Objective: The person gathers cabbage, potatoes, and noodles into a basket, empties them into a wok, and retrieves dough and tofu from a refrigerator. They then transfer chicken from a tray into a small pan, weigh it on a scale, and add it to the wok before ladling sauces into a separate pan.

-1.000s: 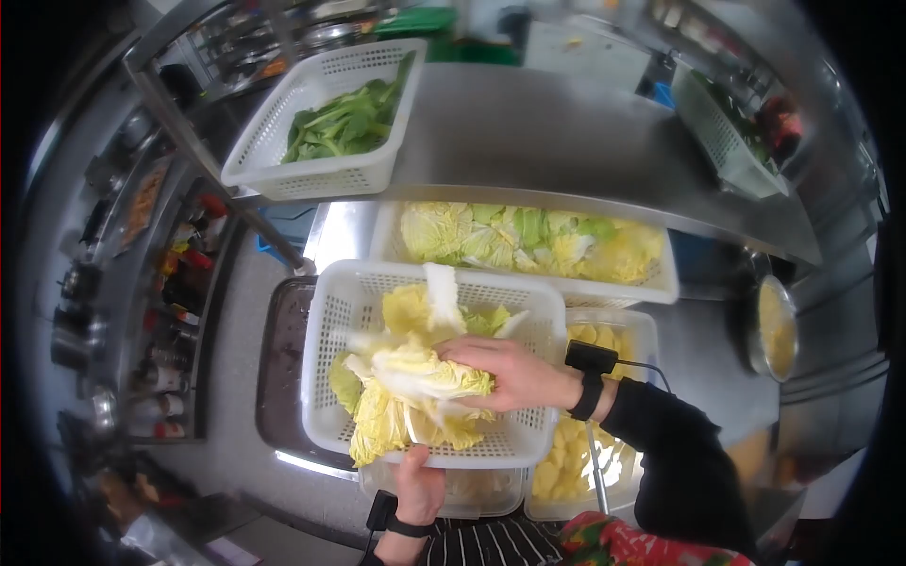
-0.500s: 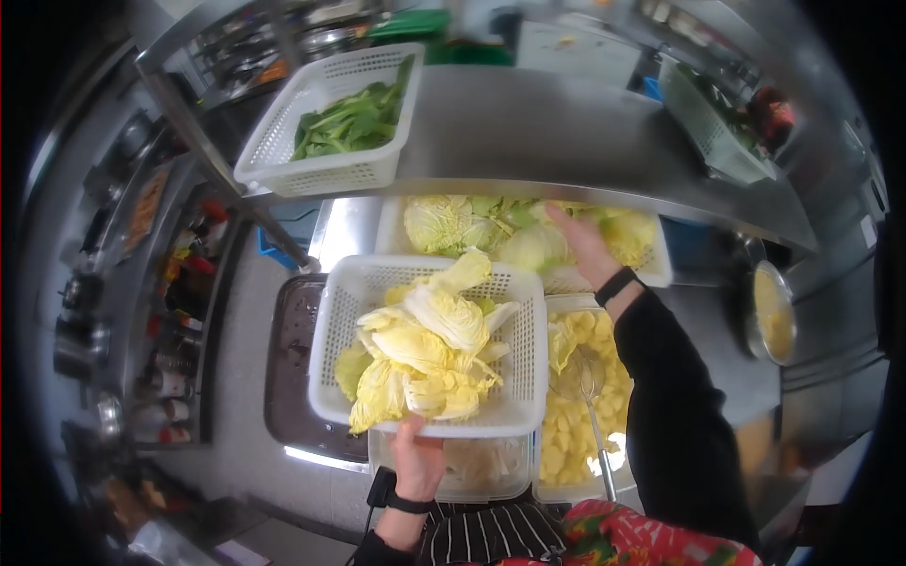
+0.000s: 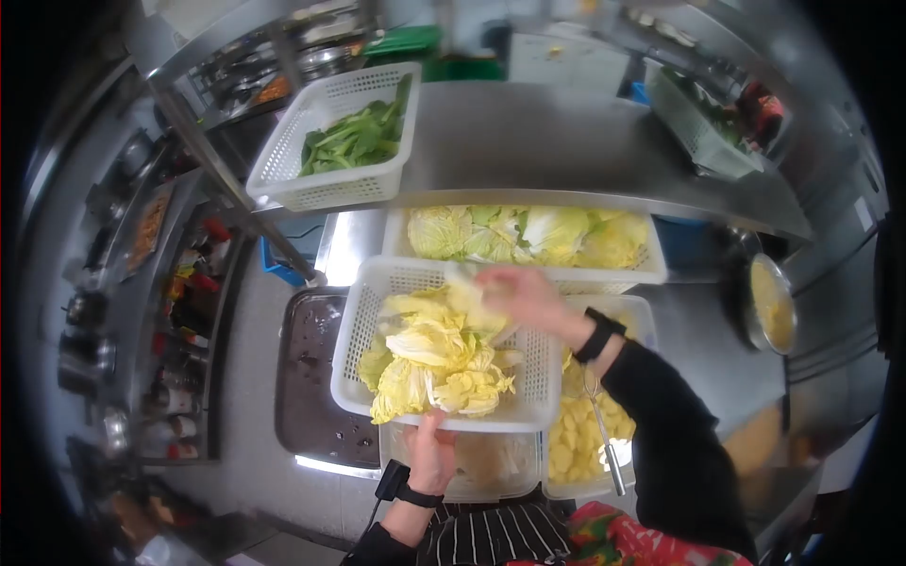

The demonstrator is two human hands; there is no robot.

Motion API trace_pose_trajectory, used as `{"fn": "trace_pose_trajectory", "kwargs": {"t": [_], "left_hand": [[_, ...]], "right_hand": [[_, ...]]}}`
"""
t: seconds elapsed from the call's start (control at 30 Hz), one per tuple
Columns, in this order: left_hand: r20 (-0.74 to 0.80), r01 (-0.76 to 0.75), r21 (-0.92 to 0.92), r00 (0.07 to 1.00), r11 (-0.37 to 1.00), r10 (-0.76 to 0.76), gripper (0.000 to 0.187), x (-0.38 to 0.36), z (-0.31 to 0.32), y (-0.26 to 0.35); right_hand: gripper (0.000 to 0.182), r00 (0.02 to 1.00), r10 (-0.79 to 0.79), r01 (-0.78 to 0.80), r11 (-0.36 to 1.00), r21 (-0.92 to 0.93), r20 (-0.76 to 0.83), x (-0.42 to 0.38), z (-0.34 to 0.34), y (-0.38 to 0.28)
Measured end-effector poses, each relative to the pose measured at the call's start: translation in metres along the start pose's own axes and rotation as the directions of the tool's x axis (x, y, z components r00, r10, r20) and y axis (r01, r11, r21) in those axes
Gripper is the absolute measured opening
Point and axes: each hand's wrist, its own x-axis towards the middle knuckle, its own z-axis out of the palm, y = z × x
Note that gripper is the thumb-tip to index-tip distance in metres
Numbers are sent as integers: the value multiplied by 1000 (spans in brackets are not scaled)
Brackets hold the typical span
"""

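Note:
My left hand [image 3: 431,457] grips the near rim of a white perforated basket [image 3: 545,377], thumb over the edge. Yellow-white napa cabbage pieces [image 3: 439,354] lie heaped in this basket. Over the basket's far right part, my right hand [image 3: 524,300] has its fingers closed on a pale napa cabbage piece at the top of the heap; motion blurs the fingertips. Behind stands a longer white basket [image 3: 656,259] with heads of cabbage [image 3: 557,234]. Below my right forearm, a clear tub [image 3: 557,486] holds yellow slices [image 3: 576,439] and a long-handled strainer [image 3: 607,443].
A steel shelf [image 3: 528,132] runs above the far basket. On it sit a basket of green leafy vegetables [image 3: 354,137] at left and another basket [image 3: 698,141] at right. A dark tray [image 3: 321,434] lies left; a metal bowl [image 3: 774,307] stands right.
My right hand has come from over the far basket of cabbage, toward me and left, onto the cabbage heap in the near basket. My left hand keeps the near rim.

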Motion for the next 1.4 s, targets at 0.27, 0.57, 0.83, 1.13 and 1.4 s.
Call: {"fn": "trace_pose_trajectory", "kwargs": {"t": [0.27, 0.57, 0.83, 1.13, 1.4], "left_hand": [[-80, -81, 58, 993, 995, 86, 35, -25, -26, 30], [-14, -168, 85, 985, 982, 170, 54, -33, -48, 69], [57, -154, 99, 987, 983, 149, 59, -52, -62, 76], [99, -189, 105, 979, 976, 179, 57, -63, -62, 76], [98, -168, 158, 983, 973, 154, 53, -52, -79, 77]], "right_hand": [[22, 832, -148, -198, 821, -535, -534, -69, -73, 49], [15, 840, 219, -503, -32, -864, -497, -369, 31, 114], [36, 482, 794, -863, 358, -355, -371, -391, -29, 66], [50, 422, 753, -706, -76, 704, 505, -380, 24, 71], [48, 429, 837, -523, -77, 849, 340, -421, 32, 20]]}}
